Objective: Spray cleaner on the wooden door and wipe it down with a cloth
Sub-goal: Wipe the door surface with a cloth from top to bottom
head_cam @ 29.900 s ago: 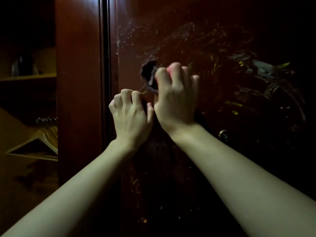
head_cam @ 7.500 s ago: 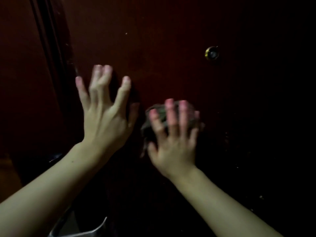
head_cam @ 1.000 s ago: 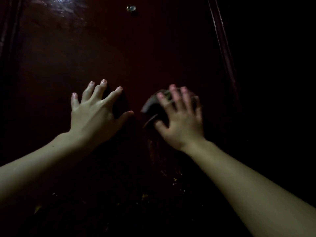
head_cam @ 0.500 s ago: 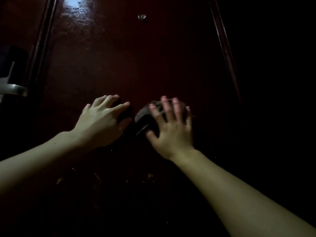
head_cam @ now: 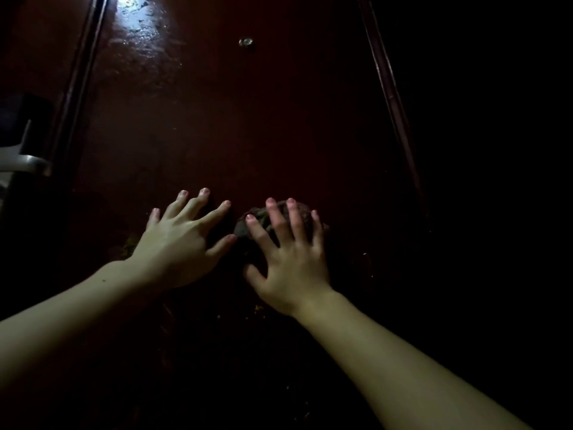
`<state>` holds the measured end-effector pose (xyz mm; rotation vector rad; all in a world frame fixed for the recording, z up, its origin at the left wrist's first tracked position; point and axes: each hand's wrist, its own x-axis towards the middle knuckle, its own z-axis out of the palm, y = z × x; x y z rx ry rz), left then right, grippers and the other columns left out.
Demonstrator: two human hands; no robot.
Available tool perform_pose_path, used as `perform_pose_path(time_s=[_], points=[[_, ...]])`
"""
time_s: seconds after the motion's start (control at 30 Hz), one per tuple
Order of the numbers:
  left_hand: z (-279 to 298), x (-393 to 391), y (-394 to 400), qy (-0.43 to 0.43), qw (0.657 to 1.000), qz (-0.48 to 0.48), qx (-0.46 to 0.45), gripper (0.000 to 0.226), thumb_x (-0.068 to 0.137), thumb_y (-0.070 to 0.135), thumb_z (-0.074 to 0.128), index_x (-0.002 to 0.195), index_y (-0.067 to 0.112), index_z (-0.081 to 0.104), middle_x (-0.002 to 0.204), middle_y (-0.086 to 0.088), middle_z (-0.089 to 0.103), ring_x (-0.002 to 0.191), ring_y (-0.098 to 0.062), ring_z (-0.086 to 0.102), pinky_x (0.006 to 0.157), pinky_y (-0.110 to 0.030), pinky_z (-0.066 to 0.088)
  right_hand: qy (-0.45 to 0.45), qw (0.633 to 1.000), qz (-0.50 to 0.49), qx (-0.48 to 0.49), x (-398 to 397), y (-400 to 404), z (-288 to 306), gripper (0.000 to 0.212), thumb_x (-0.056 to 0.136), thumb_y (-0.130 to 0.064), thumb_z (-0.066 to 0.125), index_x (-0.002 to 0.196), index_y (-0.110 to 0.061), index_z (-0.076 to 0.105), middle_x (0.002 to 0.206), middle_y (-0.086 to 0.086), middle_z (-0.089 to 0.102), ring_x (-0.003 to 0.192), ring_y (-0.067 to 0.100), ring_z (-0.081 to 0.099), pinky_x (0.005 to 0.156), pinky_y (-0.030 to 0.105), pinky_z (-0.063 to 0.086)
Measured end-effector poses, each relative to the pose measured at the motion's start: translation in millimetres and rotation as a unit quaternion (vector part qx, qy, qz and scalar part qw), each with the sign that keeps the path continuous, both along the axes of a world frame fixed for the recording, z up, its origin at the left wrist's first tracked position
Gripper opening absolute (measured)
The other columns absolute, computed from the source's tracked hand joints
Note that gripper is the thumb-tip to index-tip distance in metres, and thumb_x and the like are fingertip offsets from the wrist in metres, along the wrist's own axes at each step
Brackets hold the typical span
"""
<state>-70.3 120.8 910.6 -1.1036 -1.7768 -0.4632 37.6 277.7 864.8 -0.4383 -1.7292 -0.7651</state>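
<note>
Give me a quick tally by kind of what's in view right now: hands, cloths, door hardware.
Hands: 2, the left hand flat on the door, the right hand pressing the cloth.
Cloths: 1, the dark cloth under the right hand.
Door hardware: 2, the peephole and the metal handle at the left edge.
Total: 5

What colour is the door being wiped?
Dark reddish-brown, glossy door, seen in the head view.

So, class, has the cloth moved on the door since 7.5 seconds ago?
Yes. The cloth, under the right hand, was below and left of the peephole; now it lies lower, slightly to the peephole's right.
</note>
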Motion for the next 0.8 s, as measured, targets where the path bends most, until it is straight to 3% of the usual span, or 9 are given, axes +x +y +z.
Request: perform_pose_path(time_s=[0.1, 0.27, 0.37, 0.47, 0.57, 0.67, 0.73, 0.8], points=[[-1, -1, -1, -0.002, 1.0, 0.003, -0.004, 0.065, 0.089, 0.066, 0.024, 0.149, 0.048, 0.005, 0.161, 0.006, -0.005, 0.148, -0.019, -0.009, 0.118, -0.051, 0.007, 0.071, 0.995, -0.01, -0.064, 33, 29, 2, 0.079, 0.076, -0.063, 0.033, 0.149, -0.035, 0.028, 0.161, 0.007, 0.015, 0.148, 0.035, 0.009, 0.114, 0.062, 0.005], [-1, -2, 1, -0.002, 1.0, -0.013, 0.003, 0.06, 0.094, 0.06, 0.027, 0.149, 0.047, 0.007, 0.161, 0.006, -0.004, 0.148, -0.02, -0.009, 0.118, -0.053, 0.005, 0.203, 0.94, -0.06, -0.268, 73, 49, -1, 0.076, 0.091, -0.065, 0.024, 0.155, -0.029, 0.005, 0.161, 0.007, -0.015, 0.146, 0.031, -0.018, 0.115, 0.062, -0.003], [0, -3, 1, -0.003, 1.0, -0.007, -0.01, 0.058, 0.096, 0.057, 0.029, 0.149, 0.047, 0.007, 0.161, 0.006, -0.005, 0.148, -0.02, -0.009, 0.118, -0.052, 0.006, 0.19, 0.958, -0.024, -0.215, 30, 17, -11, 0.077, 0.087, -0.061, 0.025, 0.154, -0.025, 0.016, 0.162, 0.013, -0.003, 0.147, 0.038, -0.008, 0.113, 0.066, 0.001], [6, -2, -8, -0.002, 0.999, -0.018, -0.028, 0.058, 0.097, 0.05, 0.036, 0.149, 0.046, 0.011, 0.161, 0.008, -0.003, 0.148, -0.018, -0.006, 0.118, -0.05, 0.011, 0.065, 0.995, -0.002, -0.072, -13, -16, -35, 0.08, 0.076, -0.061, 0.032, 0.148, -0.026, 0.033, 0.159, 0.015, 0.019, 0.146, 0.043, 0.012, 0.111, 0.069, 0.009], [6, -6, -27, 0.003, 0.998, -0.062, -0.032, 0.059, 0.097, 0.039, 0.046, 0.149, 0.04, 0.02, 0.16, 0.007, 0.01, 0.148, -0.018, 0.006, 0.113, -0.047, 0.024, -0.027, 1.0, -0.015, 0.002, -2, -5, -38, 0.081, 0.073, -0.065, 0.038, 0.146, -0.03, 0.034, 0.158, 0.011, 0.023, 0.146, 0.038, 0.015, 0.109, 0.069, 0.015], [2, -23, -53, 0.034, 0.998, -0.038, 0.033, 0.059, 0.094, 0.028, 0.053, 0.149, 0.032, 0.03, 0.155, -0.005, 0.024, 0.141, -0.029, 0.023, 0.105, -0.048, 0.035, 0.046, 0.995, -0.032, -0.086, 32, 22, -23, 0.085, 0.074, -0.067, 0.033, 0.151, -0.035, 0.019, 0.162, 0.007, 0.007, 0.148, 0.031, -0.001, 0.113, 0.065, 0.003], [3, -45, -73, -0.003, 0.998, 0.016, 0.064, 0.06, 0.095, 0.025, 0.052, 0.15, 0.031, 0.027, 0.157, -0.011, 0.017, 0.142, -0.033, 0.018, 0.109, -0.048, 0.029, 0.099, 0.977, -0.054, -0.181, 41, 25, -11, 0.081, 0.082, -0.069, 0.025, 0.153, -0.036, 0.002, 0.161, 0.004, -0.014, 0.147, 0.029, -0.018, 0.114, 0.061, -0.006], [4, -65, -87, -0.072, 0.995, 0.03, 0.065, 0.064, 0.094, 0.019, 0.052, 0.15, 0.032, 0.025, 0.159, -0.012, 0.01, 0.144, -0.034, 0.017, 0.114, -0.049, 0.026, 0.137, 0.963, -0.067, -0.221, 33, 15, 1, 0.082, 0.086, -0.072, 0.022, 0.153, -0.033, -0.003, 0.16, 0.005, -0.021, 0.145, 0.03, -0.023, 0.115, 0.062, -0.006]])
